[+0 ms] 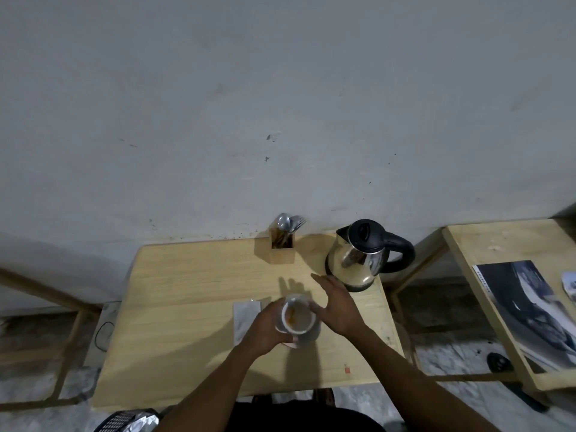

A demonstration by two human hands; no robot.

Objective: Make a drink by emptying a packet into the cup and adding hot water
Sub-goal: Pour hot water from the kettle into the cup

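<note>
A white cup (297,316) with brown powder on its inner wall is held above the wooden table (187,307) near its middle. My left hand (265,330) wraps around the cup's left side. My right hand (335,304) is spread flat just to the right of the cup, fingers apart, pointing toward the kettle; whether it touches the cup I cannot tell. A silvery packet (244,319) lies flat on the table left of the cup, partly hidden by my left hand. The steel kettle (361,257) with a black lid and handle stands at the back right.
A wooden holder (282,247) with spoons and forks stands at the table's back edge against the wall. A second wooden table (486,244) with a dark printed sheet (530,307) is on the right. A foil bag (131,420) lies on the floor at lower left.
</note>
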